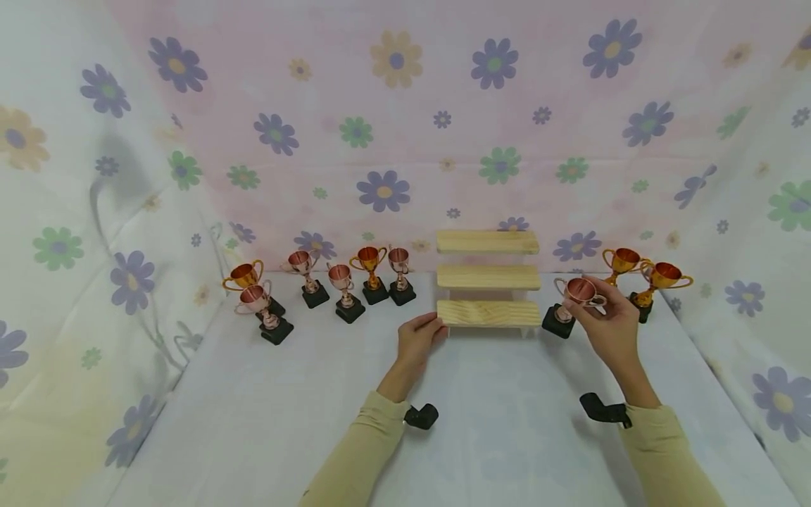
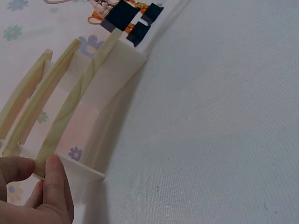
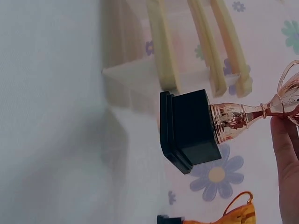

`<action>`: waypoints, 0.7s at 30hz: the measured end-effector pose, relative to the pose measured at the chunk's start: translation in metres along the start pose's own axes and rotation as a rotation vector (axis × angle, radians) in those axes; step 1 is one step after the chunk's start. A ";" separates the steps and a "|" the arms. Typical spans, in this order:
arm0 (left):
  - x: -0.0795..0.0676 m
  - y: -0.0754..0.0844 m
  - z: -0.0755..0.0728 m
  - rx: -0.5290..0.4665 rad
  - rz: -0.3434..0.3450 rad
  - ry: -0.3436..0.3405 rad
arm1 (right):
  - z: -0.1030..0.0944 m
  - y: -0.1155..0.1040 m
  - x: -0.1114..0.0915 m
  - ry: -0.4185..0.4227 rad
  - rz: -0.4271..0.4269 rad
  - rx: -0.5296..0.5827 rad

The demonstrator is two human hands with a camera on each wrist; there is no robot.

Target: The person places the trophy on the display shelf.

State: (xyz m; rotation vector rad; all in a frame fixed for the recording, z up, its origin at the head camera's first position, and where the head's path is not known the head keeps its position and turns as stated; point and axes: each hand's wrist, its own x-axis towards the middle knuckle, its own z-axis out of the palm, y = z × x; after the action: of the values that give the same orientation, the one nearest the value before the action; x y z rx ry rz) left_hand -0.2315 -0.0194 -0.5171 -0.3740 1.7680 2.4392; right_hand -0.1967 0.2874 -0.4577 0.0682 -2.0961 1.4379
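A three-step wooden display stand (image 1: 488, 314) stands against the backdrop, its steps bare. My left hand (image 1: 419, 341) pinches the left end of its lowest step, thumb on one side and fingers on the other, as the left wrist view shows up close (image 2: 44, 191). To the right of the stand, my right hand (image 1: 610, 320) holds a rose-gold trophy cup (image 1: 580, 290) by its bowl. In the right wrist view the trophy's black square base (image 3: 194, 130) is raised off the table, close to the steps' right ends.
Several small trophies, rose-gold (image 1: 339, 278) and gold (image 1: 367, 260), stand on the white table (image 1: 285, 422) left of the stand. Two gold trophies (image 1: 664, 276) stand behind my right hand. Flowered cloth (image 1: 393, 127) walls the back and sides.
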 end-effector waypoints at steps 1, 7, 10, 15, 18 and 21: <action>0.000 0.000 0.000 -0.002 0.001 -0.001 | 0.002 -0.002 0.001 -0.003 -0.008 0.010; -0.001 0.000 0.001 -0.006 0.005 0.005 | 0.009 -0.011 0.004 -0.007 -0.029 0.054; -0.002 -0.002 0.000 -0.012 0.012 0.004 | 0.011 -0.016 0.004 -0.019 -0.029 0.065; -0.001 -0.005 0.000 -0.016 0.018 0.004 | 0.013 -0.027 0.004 -0.056 -0.050 0.064; -0.001 -0.003 0.000 -0.015 0.025 0.001 | 0.016 -0.032 0.006 -0.070 -0.073 0.070; 0.000 -0.001 0.000 -0.009 0.027 -0.002 | 0.020 -0.037 0.010 -0.083 -0.090 0.089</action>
State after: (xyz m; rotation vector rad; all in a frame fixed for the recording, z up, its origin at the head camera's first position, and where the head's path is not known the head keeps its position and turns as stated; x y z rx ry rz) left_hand -0.2310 -0.0191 -0.5184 -0.3506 1.7728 2.4656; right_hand -0.2003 0.2575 -0.4272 0.2582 -2.0665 1.4974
